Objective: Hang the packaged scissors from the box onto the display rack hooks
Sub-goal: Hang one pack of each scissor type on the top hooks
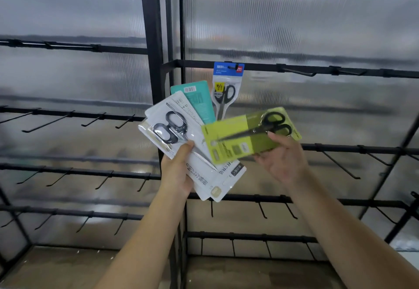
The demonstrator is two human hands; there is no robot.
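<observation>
Head view. We see a black metal rack (156, 39) of square uprights and thin horizontal bars, each bar carrying slim hooks (34, 125) with upturned tips. Behind it stand ribbed, translucent plastic panels (294, 16), glossy with reflections.

At 12 o'clock from the hands, one pack of scissors (227, 89) hangs upright on a hook of the upper right bar. Its header card is blue with white print too small for us to read and a red logo patch at the corner; the lower part is clear film over black-handled scissors and a small yellow label.

Our left hand (179, 171) grips a fanned stack of flat packs (181, 134), thumb pressed on the front one. The front packs are white card under clear blister, showing scissors with oval black handles; printed characters run along the lower edge, unreadable at this angle. Behind them, at 1 o'clock of the fan, a teal card (199, 100) shows its back with a barcode.

Our right hand (283, 159) pinches a lime-green pack (251, 137) at its lower edge, thumb on the front, tilted so it lies nearly horizontal. It holds slender black scissors, points toward 9 o'clock. It overlaps the fanned stack; we cannot tell whether they touch.
</observation>
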